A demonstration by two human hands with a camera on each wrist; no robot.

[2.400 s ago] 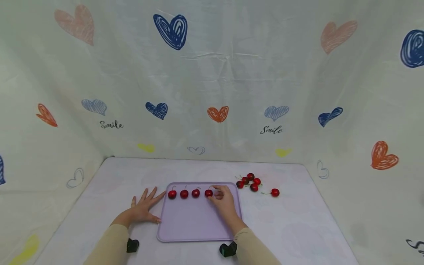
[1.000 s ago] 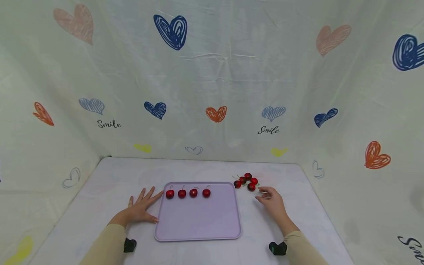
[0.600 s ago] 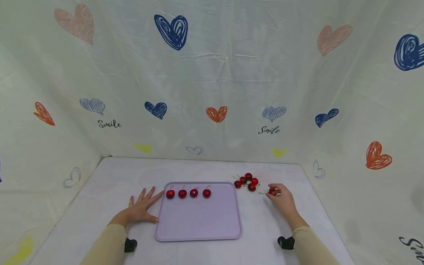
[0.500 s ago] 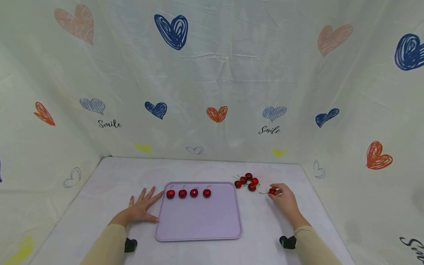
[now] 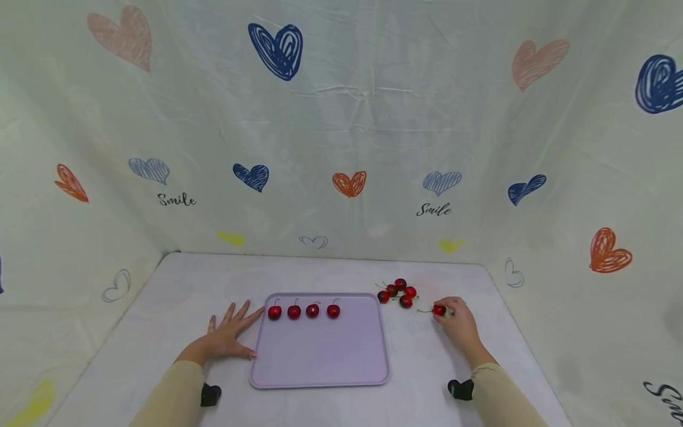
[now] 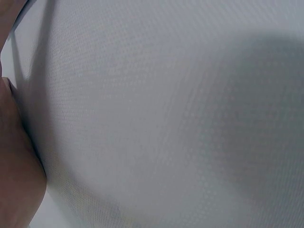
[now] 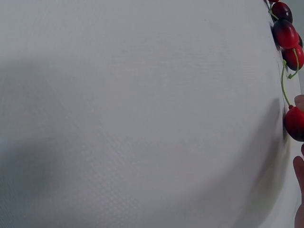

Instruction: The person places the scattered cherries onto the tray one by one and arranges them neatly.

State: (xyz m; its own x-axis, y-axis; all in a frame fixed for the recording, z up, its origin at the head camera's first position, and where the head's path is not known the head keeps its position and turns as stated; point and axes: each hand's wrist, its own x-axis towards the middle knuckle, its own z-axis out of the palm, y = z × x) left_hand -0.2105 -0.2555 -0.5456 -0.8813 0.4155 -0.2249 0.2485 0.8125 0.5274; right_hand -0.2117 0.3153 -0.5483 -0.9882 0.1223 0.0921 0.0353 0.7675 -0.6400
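A lilac tray (image 5: pixel 320 356) lies on the table, with a row of several red cherries (image 5: pixel 294 312) along its far side, stems up. My left hand (image 5: pixel 226 339) is spread flat on the table at the tray's left edge, thumb and a fingertip touching the rim. Right of the tray, the right hand (image 5: pixel 460 323) has its thumb and fingers around a single cherry (image 5: pixel 439 310), whose green stem points left. In the right wrist view this cherry (image 7: pixel 295 123) sits low at the table between the fingertips, partly cut off by the frame edge.
A cluster of several dark red cherries (image 5: pixel 400 292) lies beyond the tray's far right corner, left of the right hand. The white-covered table (image 5: pixel 213 273) ends at a hanging cloth (image 5: pixel 320 118) printed with hearts. Dark wrist devices (image 5: pixel 461 389) sit by the cuffs.
My right hand let go of the last cherry in the tray row, moved right past the tray and closed around the lone cherry on the table. The left hand stays in place.
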